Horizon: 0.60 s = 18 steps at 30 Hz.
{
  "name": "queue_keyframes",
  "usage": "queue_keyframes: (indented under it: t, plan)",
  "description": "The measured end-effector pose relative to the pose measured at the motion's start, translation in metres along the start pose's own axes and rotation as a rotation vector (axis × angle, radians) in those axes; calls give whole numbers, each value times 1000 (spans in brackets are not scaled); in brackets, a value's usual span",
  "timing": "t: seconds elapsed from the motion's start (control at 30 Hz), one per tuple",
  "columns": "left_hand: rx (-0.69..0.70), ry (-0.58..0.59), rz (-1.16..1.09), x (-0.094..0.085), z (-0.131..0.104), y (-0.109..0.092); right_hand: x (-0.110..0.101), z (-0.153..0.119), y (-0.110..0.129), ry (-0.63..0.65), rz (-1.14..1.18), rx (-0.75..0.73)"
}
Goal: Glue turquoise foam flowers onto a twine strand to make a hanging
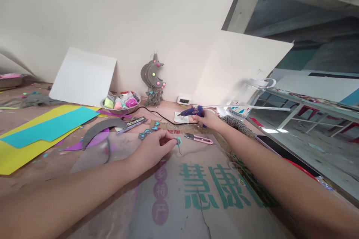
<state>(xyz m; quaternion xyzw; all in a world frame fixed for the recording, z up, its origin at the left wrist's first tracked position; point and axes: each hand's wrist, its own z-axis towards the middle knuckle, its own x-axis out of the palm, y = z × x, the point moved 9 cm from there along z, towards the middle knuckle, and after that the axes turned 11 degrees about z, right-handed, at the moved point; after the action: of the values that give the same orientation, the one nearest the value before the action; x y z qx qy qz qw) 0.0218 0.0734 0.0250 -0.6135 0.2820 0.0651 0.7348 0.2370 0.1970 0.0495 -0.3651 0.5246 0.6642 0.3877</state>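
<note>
My left hand (157, 145) is closed in a pinch over the plastic-covered work surface. At its fingertips is a small teal piece (178, 141) with a strand of grey yarn trailing from it. My right hand (211, 120) is wrapped around the handle of a blue hot glue gun (193, 111), whose nozzle points left above a small white pad (181, 117). Pink-handled thread snips (199, 139) lie between my hands. Several teal-and-grey pieces (150, 130) lie just beyond my left hand. A ball of grey yarn (238, 125) sits beside my right forearm.
A grey crescent-moon ornament (153, 76) leans against the white board. A bowl of coloured clay (120, 102), a small digital clock (184, 99) and a clear plastic tub (239, 109) stand behind. Yellow and teal sheets (56, 125) lie left, a dark phone (286, 155) right.
</note>
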Motion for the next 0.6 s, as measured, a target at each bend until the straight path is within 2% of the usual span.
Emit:
queue_keyframes:
  t: [0.23, 0.37, 0.43, 0.53, 0.57, 0.6]
  plan:
    - [3, 10, 13, 2, 1, -1, -15, -20, 4, 11, -170, -84]
    - [16, 1, 18, 2, 0, -2, -30, -39, 21, -8, -269, -120]
    - [12, 12, -3, 3, 0, -1, -41, -58, 42, -43, -312, -164]
    - [13, 19, -32, 4, 0, -1, -66, -112, 107, -232, -280, -476]
    - [17, 19, -34, 4, 0, -1, -69, -137, 128, -230, -213, -604]
    - [20, 17, -34, 4, 0, -1, -68, -164, 148, -166, -135, -735]
